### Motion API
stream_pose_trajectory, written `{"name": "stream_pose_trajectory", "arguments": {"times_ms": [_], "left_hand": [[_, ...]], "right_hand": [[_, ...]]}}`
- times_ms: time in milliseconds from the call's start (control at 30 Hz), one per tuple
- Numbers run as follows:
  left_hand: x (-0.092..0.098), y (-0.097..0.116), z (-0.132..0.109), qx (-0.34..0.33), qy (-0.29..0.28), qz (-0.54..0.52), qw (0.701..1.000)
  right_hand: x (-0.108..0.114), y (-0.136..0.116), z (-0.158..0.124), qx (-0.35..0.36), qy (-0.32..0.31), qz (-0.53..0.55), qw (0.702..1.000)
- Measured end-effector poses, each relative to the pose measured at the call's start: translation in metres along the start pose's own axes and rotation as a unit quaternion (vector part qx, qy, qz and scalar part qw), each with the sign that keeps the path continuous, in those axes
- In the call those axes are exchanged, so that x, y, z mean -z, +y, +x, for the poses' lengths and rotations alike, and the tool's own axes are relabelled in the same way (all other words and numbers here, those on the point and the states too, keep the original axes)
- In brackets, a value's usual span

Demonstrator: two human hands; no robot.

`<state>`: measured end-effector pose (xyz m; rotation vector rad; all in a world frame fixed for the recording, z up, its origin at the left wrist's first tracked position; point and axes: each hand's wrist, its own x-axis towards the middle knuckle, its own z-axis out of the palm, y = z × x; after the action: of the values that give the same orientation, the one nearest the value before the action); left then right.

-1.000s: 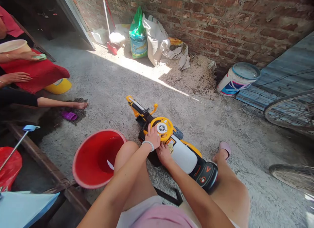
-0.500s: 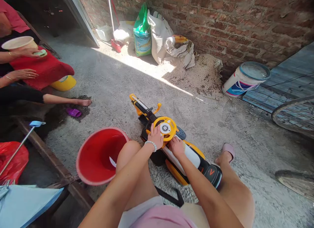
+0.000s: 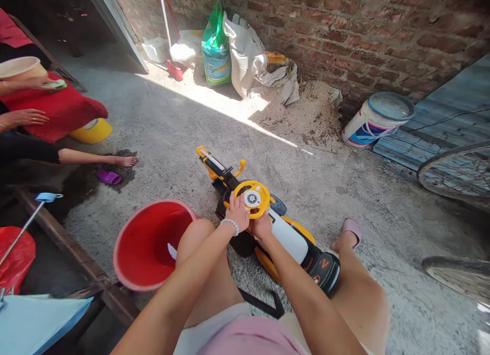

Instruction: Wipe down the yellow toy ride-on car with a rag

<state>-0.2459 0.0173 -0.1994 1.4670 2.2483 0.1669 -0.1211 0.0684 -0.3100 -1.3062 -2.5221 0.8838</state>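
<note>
A yellow and black ride-on toy excavator [image 3: 287, 237] stands on the concrete between my legs. Its yellow steering wheel [image 3: 263, 210] has a white hub. My left hand [image 3: 237, 212], with a beaded bracelet at the wrist, grips the left side of the rim. At the lower edge of the wheel, my right hand [image 3: 262, 226] is closed, its fingertips partly hidden underneath. The toy's digger arm [image 3: 220, 163] points away to the far left, and its white seat [image 3: 289, 237] lies behind my right hand.
A red bucket [image 3: 124, 237] stands by my left knee. Another person sits at far left with a bowl [image 3: 23, 68]. Sacks [image 3: 243, 51] and spilled grain [image 3: 314, 112] lie along the brick wall. A paint bucket [image 3: 377, 120] and a bicycle wheel [image 3: 455, 169] are at right.
My right hand has shifted forward from the seat's front to the steering wheel's lower edge and closed. My left hand stays on the rim. The whole view has shifted slightly.
</note>
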Motion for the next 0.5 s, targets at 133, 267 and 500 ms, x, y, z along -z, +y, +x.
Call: {"name": "stream_pose_trajectory", "arguments": {"times_ms": [133, 267, 500], "left_hand": [[0.001, 0.001, 0.001, -0.004, -0.002, 0.006, 1.000], [0.004, 0.003, 0.000, 0.010, -0.024, 0.019, 0.999], [0.005, 0.003, -0.001, 0.005, -0.029, 0.015, 0.999]], "right_hand": [[-0.004, -0.011, -0.025, 0.033, -0.046, -0.084, 0.995], [-0.021, -0.026, -0.060, 0.124, -0.151, -0.114, 0.974], [-0.010, 0.011, -0.083, 0.062, -0.105, -0.011, 0.992]]}}
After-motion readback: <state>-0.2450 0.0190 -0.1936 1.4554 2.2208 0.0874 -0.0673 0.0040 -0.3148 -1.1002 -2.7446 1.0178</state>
